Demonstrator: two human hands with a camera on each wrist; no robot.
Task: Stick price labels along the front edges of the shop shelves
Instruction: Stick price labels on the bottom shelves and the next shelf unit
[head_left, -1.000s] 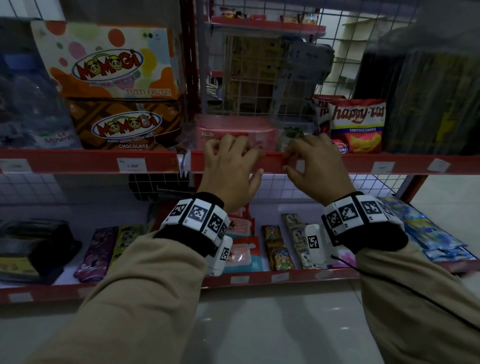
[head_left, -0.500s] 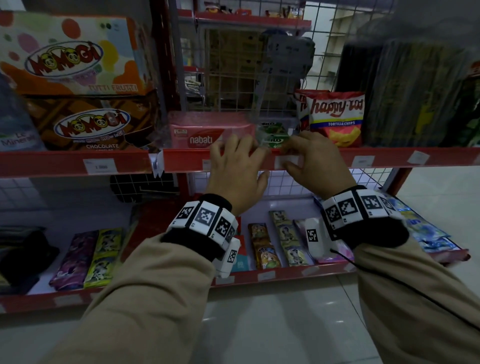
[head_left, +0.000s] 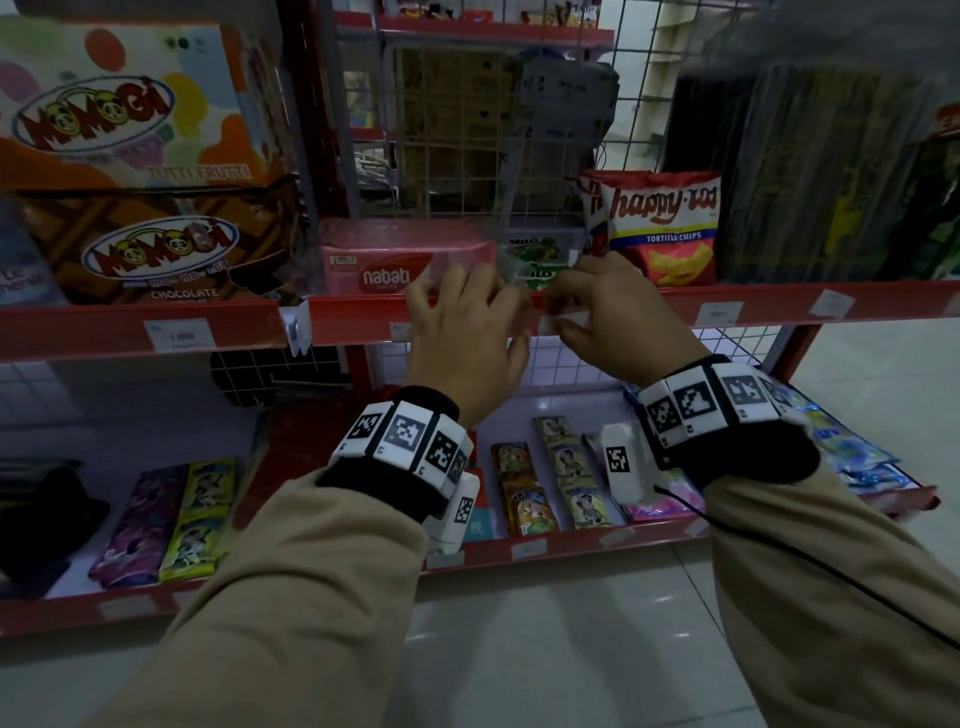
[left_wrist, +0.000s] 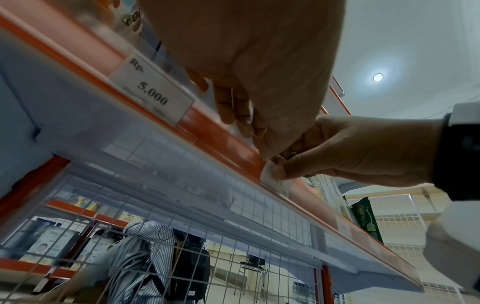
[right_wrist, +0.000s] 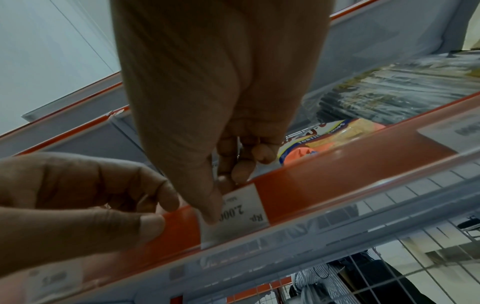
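Observation:
A white price label (right_wrist: 239, 214) reading "Rp. 2.000" lies on the red front edge (right_wrist: 337, 185) of the middle shelf, behind its clear strip. My right hand (right_wrist: 221, 185) pinches it, thumb on its face and fingers curled over the top of the edge. In the head view the label (head_left: 563, 322) shows just under my right hand (head_left: 566, 312). Just left of it, my left hand (head_left: 467, 306) grips the same edge (head_left: 769, 304), thumb on the front and fingers curled on top. Further left sits a "Rp. 5.000" label (left_wrist: 153, 88).
On the shelf behind the hands stand a pink Nabati pack (head_left: 400, 260), a Happy Tos chip bag (head_left: 665, 228) and Momogi boxes (head_left: 150, 254). More labels (head_left: 719, 314) line the edge. Sachets (head_left: 524, 488) lie on the lower shelf. A person in a striped shirt (left_wrist: 145, 246) is behind the wire mesh.
Both hands stay at the shelf edge. The white label, hidden under my right fingers a second ago, now shows below them on the red strip. The head view has shifted.

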